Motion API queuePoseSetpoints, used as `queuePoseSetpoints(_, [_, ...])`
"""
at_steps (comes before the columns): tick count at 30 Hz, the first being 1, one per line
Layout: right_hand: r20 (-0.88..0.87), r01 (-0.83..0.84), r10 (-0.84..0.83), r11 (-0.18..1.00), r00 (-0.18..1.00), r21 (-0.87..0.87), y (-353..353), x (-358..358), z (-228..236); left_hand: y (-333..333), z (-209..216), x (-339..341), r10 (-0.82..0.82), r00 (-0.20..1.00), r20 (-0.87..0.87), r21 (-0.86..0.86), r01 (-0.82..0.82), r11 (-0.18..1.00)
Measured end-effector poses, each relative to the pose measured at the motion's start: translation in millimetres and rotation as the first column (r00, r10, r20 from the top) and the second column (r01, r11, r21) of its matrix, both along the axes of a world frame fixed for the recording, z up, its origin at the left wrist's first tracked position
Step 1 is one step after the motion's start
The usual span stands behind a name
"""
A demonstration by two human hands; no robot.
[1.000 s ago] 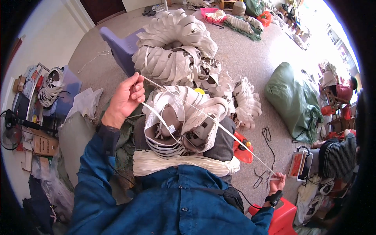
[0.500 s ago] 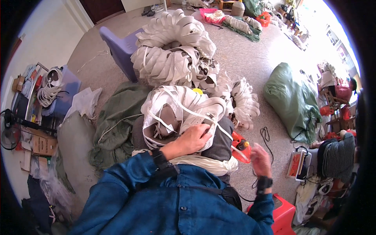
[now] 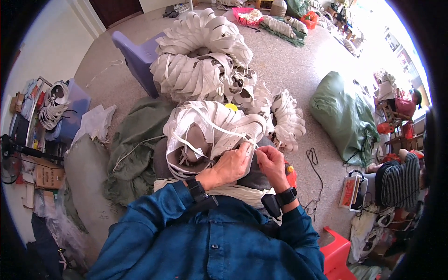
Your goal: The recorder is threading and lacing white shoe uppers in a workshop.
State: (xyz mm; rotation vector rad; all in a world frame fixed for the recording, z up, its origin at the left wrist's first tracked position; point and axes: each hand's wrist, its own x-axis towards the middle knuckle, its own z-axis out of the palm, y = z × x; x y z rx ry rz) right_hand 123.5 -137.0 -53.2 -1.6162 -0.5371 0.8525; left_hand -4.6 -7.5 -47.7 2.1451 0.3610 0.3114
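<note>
On my lap rests a bundle of white shoe uppers [image 3: 186, 128] with brown-grey linings. Loose white laces trail across it. My left hand [image 3: 232, 164] is closed on the edge of the nearest shoe upper [image 3: 235, 133], by its eyelet row. Close beside it on the right, my right hand [image 3: 271, 161] is pinched around what looks like a shoelace at the eyelets; its tip is too small to make out. Beneath the bundle is a dark grey cushion-like surface [image 3: 161, 161], and a hank of cream laces [image 3: 242, 193] lies across the near side.
Piles of white shoe uppers [image 3: 193, 74] lean by a purple chair [image 3: 135, 58]. A green sack [image 3: 338, 116] stands right, near a person in stripes [image 3: 399, 182]. A red stool [image 3: 336, 254] is at lower right; a black cord [image 3: 315, 182] lies on the floor.
My right hand has moved left and forward from beside the red bag up to the shoe upper, and its fingers have closed. My left hand keeps its hold on the upper.
</note>
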Motion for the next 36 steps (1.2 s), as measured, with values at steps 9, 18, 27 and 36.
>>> queuePoseSetpoints(9, [0.444,-0.064,0.092,0.995,0.891,-0.078,6.0,4.4,-4.4,-1.4,2.5,-0.3,-0.019,1.000,0.024,0.060,0.017,0.998])
queuePoseSetpoints(18, [0.693,-0.080,0.089,0.996,0.716,-0.045,14.6,-4.3,21.9,1.5,6.0,-1.8,-0.032,0.999,-0.024,0.087,0.034,0.996])
queuePoseSetpoints(27, [0.584,-0.033,0.083,0.995,0.808,-0.096,11.7,-5.5,-0.5,12.7,7.1,-1.4,-0.084,0.994,0.073,-0.030,0.086,0.996])
queuePoseSetpoints(36, [0.647,-0.069,0.218,0.967,0.731,-0.247,18.7,-19.4,28.1,5.7,0.7,6.6,0.079,0.991,0.104,-0.013,-0.078,0.997])
